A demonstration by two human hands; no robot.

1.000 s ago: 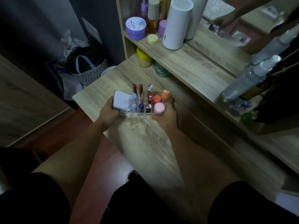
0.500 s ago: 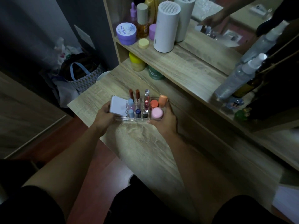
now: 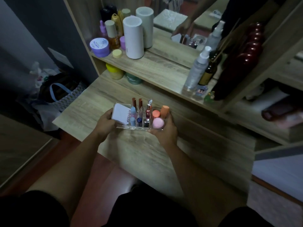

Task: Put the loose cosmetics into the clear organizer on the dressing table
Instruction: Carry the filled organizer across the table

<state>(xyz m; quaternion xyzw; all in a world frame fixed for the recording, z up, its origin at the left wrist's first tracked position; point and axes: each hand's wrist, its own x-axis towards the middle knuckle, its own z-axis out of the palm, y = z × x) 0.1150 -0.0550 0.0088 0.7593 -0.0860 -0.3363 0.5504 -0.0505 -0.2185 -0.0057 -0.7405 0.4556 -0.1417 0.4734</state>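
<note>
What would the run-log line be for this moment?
left hand: grips clear organizer left end | right hand: grips right end | organizer: filled, on dressing table

Clear plastic compartmented organizer [image 3: 131, 127], upright, on wood-grain table [image 3: 91, 115]. Contents: white flat compact [image 3: 120, 115] at left; lipsticks [image 3: 134, 102] upright in centre; pink round sponge [image 3: 158, 123] at right.

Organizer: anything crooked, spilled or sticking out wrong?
Only the white compact: it lies tilted at the organizer's left end and overhangs its edge. The tubes stand upright in their slots; nothing has spilled on the table.
</note>
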